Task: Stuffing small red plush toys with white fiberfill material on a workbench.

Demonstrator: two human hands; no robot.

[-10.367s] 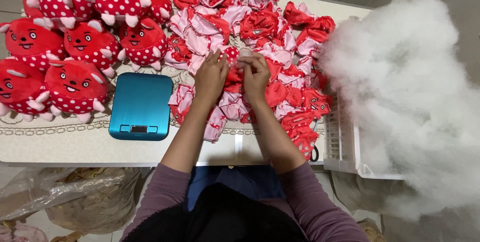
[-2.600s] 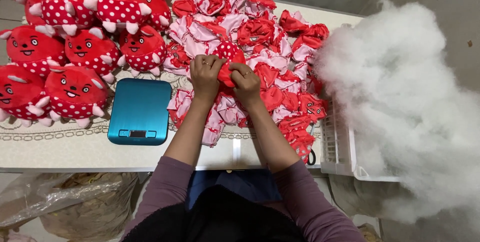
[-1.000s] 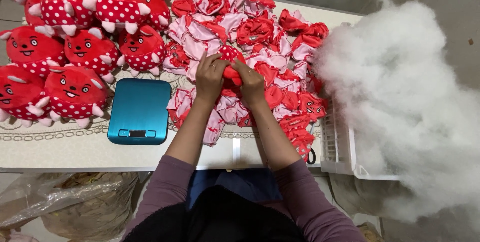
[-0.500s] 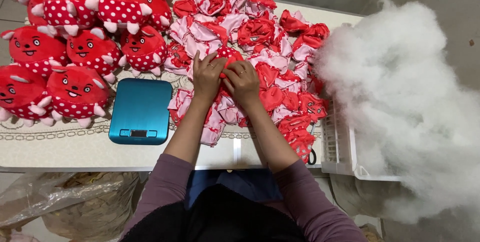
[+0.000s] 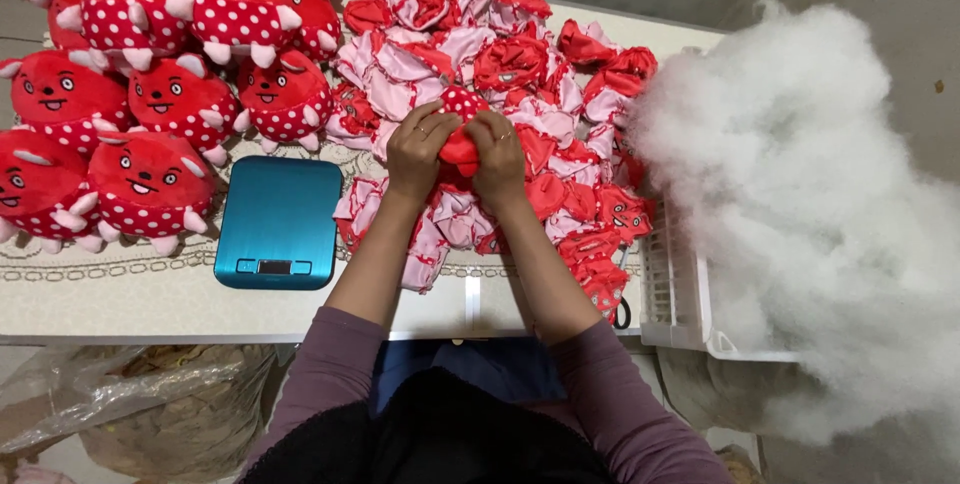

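Observation:
My left hand (image 5: 420, 149) and my right hand (image 5: 497, 159) are both closed on one unstuffed red plush toy skin (image 5: 460, 149) with white dots, held just above a heap of empty red and pink toy skins (image 5: 480, 54). The skin is bunched between my fingers, its dotted end sticking up. Finished stuffed red plush toys (image 5: 150, 104) with white spots and small faces lie in a group at the left of the table.
A teal kitchen scale (image 5: 278, 219) sits left of my arms on the white table (image 5: 120, 299). A big mound of white stuffing fibre (image 5: 820, 194) fills a white plastic crate (image 5: 675, 294) at the right. Clear plastic bags (image 5: 120, 409) lie below the table edge.
My hands have kept working the same red skin over the heap, shifting slightly and squeezing it closer together. Nothing else has moved.

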